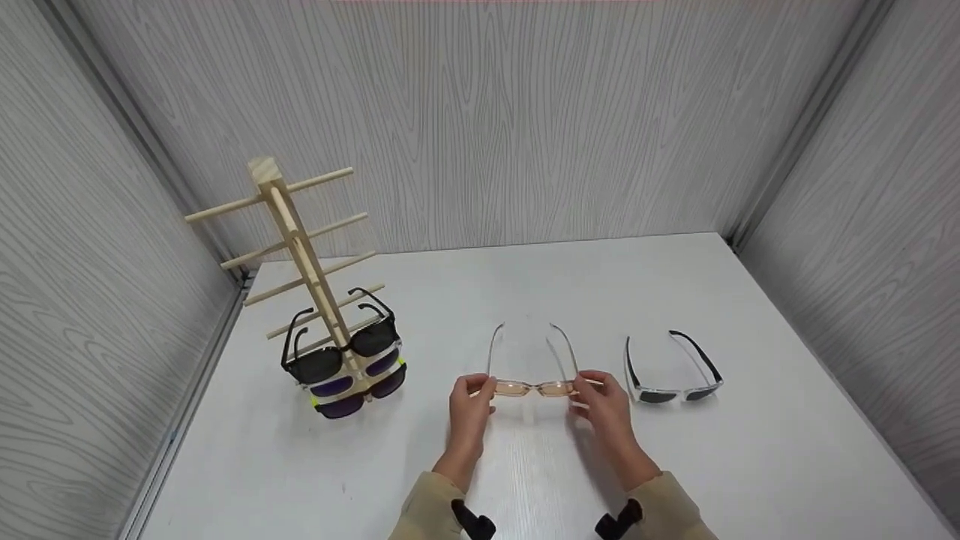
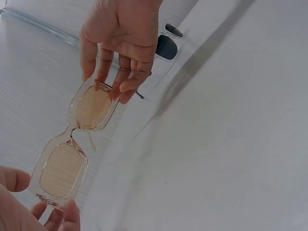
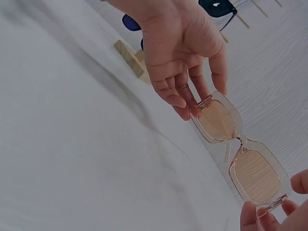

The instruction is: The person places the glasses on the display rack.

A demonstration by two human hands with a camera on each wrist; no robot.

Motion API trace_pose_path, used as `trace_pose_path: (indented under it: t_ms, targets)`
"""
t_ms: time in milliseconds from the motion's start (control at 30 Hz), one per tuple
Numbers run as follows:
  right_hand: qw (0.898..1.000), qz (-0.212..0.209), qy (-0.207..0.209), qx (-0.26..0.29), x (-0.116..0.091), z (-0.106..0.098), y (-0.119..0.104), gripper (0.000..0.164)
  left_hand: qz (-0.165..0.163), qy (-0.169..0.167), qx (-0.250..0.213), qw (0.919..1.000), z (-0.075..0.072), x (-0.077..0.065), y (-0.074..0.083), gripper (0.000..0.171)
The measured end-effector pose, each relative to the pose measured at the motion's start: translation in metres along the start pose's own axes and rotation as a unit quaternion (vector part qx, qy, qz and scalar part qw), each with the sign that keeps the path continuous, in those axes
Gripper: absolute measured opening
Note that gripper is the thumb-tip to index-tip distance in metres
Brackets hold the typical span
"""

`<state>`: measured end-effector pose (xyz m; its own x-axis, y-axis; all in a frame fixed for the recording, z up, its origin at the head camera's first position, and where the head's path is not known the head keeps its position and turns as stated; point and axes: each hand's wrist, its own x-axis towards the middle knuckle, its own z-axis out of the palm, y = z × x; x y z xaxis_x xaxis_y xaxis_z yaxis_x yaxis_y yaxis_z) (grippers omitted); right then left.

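Both hands hold a pair of sunglasses with a clear frame and pale orange lenses [image 1: 556,388], the arms unfolded and pointing away from me. My left hand [image 1: 471,411] pinches the frame's left corner between thumb and fingers. At the opposite corner, my right hand [image 1: 604,405] pinches it the same way. In the left wrist view the clear sunglasses [image 2: 61,169] hang tilted between the two hands, above the white tabletop. The right wrist view shows both lenses [image 3: 257,175] and the fingers at each hinge.
A wooden display rack [image 1: 307,259] with crossbars stands at the left. Several dark sunglasses [image 1: 315,365] hang on its lower bars. Right of my hands, clear-framed sunglasses with dark lenses [image 1: 658,396] lie unfolded on the white table [image 1: 757,450]. Grey wood-grain panels [image 1: 480,127] enclose the table.
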<state>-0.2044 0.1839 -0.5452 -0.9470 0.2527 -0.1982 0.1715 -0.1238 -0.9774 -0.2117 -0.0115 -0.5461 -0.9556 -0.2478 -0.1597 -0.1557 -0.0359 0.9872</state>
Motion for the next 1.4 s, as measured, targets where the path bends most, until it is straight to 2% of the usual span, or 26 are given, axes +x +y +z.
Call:
trace_pose_path:
  t_ms: [200, 467, 633, 767, 1067, 1400]
  targets:
    - [1.000, -0.011, -0.002, 0.000, -0.005, 0.003, 0.000, 0.028, 0.004, -0.020, 0.005, 0.9998, -0.012, -0.006, -0.001, 0.032]
    - [1.000, -0.011, -0.029, 0.002, -0.015, 0.005, -0.006, 0.032, 0.010, -0.036, 0.004, 0.9993, -0.029, -0.017, -0.004, 0.039]
    - [0.998, -0.015, -0.052, 0.014, -0.021, 0.008, -0.016, 0.033, 0.025, -0.040, 0.008, 0.9989, -0.039, -0.024, 0.006, 0.044]
    - [0.998, -0.024, -0.060, 0.023, -0.018, 0.010, -0.014, 0.034, 0.043, -0.043, 0.003, 0.9981, -0.044, -0.026, 0.014, 0.045]
    - [0.996, -0.040, -0.076, 0.010, -0.019, 0.018, -0.028, 0.033, 0.040, -0.043, 0.000, 0.9983, -0.055, -0.026, 0.027, 0.044]
    - [0.993, -0.047, -0.099, 0.039, -0.017, 0.025, -0.051, 0.030, 0.053, -0.044, -0.027, 0.9973, -0.062, -0.030, 0.053, 0.042]
